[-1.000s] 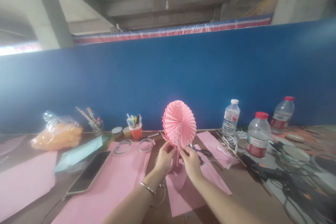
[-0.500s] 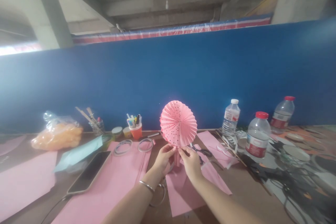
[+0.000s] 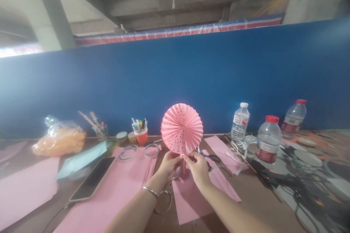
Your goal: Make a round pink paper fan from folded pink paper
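A round pleated pink paper fan (image 3: 182,128) with dark dots stands upright over the table on a short pink stick. My left hand (image 3: 168,164) pinches the base of the fan from the left, a bangle on that wrist. From the right, my right hand (image 3: 199,167) pinches the same base, fingers closed on it. Under both hands lies a pink paper sheet (image 3: 191,200).
Scissors (image 3: 210,158) lie just behind my right hand. A phone (image 3: 93,182) rests on pink paper at left, with tape rings (image 3: 128,152) and an orange pen cup (image 3: 141,134) behind. Water bottles (image 3: 266,140) and dark cables (image 3: 300,189) crowd the right. A blue wall (image 3: 175,80) backs the table.
The fan has shifted a little to the left and turned to face me more fully. Both hands moved slightly left with it and kept their pinch at its base.
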The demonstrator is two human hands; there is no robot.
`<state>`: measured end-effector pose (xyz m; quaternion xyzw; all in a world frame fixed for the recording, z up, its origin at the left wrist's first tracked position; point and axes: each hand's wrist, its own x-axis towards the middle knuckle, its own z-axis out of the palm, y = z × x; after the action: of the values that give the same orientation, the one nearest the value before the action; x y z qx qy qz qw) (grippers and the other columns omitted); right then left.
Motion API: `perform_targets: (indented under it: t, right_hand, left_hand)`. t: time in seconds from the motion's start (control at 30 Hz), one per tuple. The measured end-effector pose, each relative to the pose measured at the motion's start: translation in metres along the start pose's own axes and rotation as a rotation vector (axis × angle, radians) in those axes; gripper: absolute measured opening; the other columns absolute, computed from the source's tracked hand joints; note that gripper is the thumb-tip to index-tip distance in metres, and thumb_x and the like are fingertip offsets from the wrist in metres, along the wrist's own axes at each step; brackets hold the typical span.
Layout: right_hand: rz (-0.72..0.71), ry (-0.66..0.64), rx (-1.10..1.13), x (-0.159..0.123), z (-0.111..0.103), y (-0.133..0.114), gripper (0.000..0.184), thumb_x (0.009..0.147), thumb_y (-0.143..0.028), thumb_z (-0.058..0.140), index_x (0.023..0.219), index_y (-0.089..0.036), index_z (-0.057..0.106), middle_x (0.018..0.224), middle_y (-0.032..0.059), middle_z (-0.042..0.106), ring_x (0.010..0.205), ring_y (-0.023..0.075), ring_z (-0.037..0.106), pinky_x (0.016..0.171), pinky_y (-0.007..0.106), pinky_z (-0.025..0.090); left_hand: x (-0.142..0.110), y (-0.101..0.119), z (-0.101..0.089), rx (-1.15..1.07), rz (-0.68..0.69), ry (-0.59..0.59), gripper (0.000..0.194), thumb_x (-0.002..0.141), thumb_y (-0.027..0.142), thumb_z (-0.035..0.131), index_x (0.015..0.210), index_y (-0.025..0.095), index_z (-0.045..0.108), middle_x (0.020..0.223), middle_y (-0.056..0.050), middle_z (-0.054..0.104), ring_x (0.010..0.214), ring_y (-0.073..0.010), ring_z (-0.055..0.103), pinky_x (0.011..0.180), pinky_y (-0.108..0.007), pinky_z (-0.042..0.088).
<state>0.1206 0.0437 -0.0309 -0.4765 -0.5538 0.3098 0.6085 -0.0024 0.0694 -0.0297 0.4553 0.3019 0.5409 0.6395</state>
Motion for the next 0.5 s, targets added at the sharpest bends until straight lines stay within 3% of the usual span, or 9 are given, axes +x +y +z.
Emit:
perform_targets:
  t: [0.13, 0.27, 0.5]
  right_hand:
    - [-0.018, 0.017, 0.035, -0.003, 0.003, 0.004, 0.025, 0.076, -0.04, 0.055, 0.072, -0.016, 0.059, 0.066, 0.0023, 0.061, 0.063, 0.0174, 0.054, 0.062, 0.027, 0.041]
    - [-0.004, 0.006, 0.046, -0.004, 0.003, 0.01, 0.022, 0.078, -0.038, 0.051, 0.074, -0.017, 0.057, 0.069, 0.002, 0.059, 0.066, 0.0173, 0.053, 0.063, 0.026, 0.039]
    - [0.043, -0.024, 0.021, -0.004, 0.005, 0.016, 0.022, 0.077, -0.035, 0.051, 0.063, -0.018, 0.049, 0.06, -0.0015, 0.05, 0.06, 0.0154, 0.046, 0.06, 0.025, 0.035]
  left_hand:
    - [0.004, -0.001, -0.003, 0.043, 0.055, 0.075, 0.027, 0.057, 0.025, 0.075, 0.076, 0.01, 0.062, 0.062, -0.004, 0.061, 0.055, -0.0134, 0.058, 0.057, -0.026, 0.047]
    - [0.012, -0.001, -0.009, 0.099, 0.143, 0.212, 0.028, 0.06, 0.034, 0.071, 0.066, 0.01, 0.059, 0.053, -0.001, 0.055, 0.044, -0.0106, 0.052, 0.048, -0.025, 0.044]
    - [0.022, 0.03, -0.039, 0.334, 0.342, 0.601, 0.033, 0.057, 0.036, 0.069, 0.077, 0.011, 0.061, 0.068, -0.004, 0.063, 0.059, -0.0121, 0.057, 0.054, -0.022, 0.043]
